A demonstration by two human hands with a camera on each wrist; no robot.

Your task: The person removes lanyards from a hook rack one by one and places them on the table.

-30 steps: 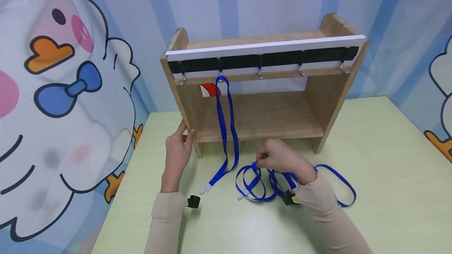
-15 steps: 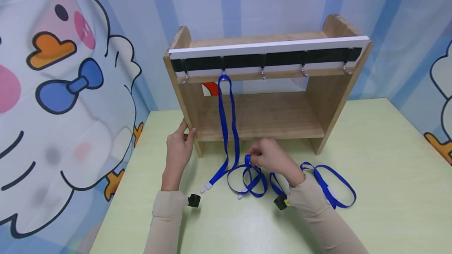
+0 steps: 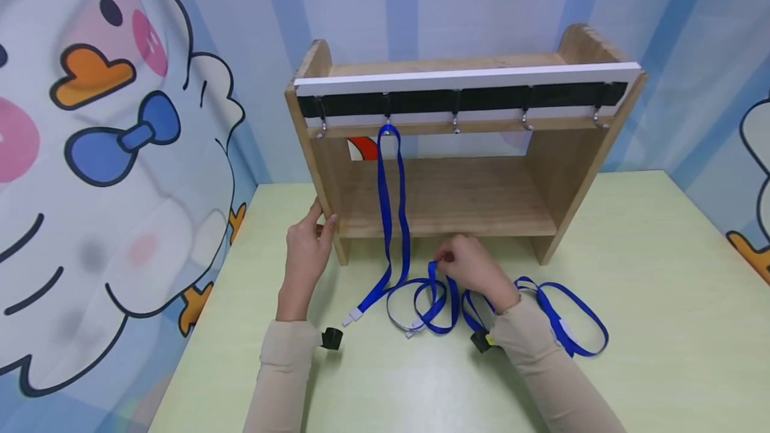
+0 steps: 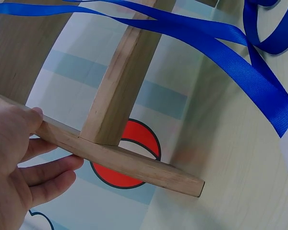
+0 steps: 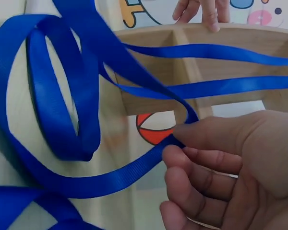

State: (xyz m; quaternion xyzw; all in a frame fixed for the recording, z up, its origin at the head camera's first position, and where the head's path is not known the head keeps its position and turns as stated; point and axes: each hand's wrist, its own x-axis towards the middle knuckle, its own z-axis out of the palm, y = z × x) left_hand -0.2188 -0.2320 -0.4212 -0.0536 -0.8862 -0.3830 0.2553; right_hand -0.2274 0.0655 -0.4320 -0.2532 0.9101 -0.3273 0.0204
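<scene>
A wooden rack (image 3: pixel 445 199) with a row of metal hooks (image 3: pixel 455 127) stands on the pale green table (image 3: pixel 650 272). One blue lanyard (image 3: pixel 394 219) hangs from the second hook, its white end (image 3: pixel 351 317) lying on the table. My left hand (image 3: pixel 317 222) grips the rack's left side panel (image 4: pixel 125 163), thumb (image 4: pixel 31 117) on one face and fingers on the other. My right hand (image 3: pixel 442 262) pinches a second blue lanyard (image 3: pixel 430 296) between thumb and fingers just in front of the rack; the pinched strap (image 5: pixel 134 167) loops below the right hand (image 5: pixel 180 141).
A third blue lanyard (image 3: pixel 571 316) lies in a loop on the table to the right of my right forearm. Cartoon-printed fabric walls (image 3: pixel 120 152) close in the left side and the back. The table's right half (image 3: pixel 662 326) is bare.
My right hand has moved left and slightly toward the rack, dragging the pinched lanyard's loops with it. The left hand stays on the rack's side panel.
</scene>
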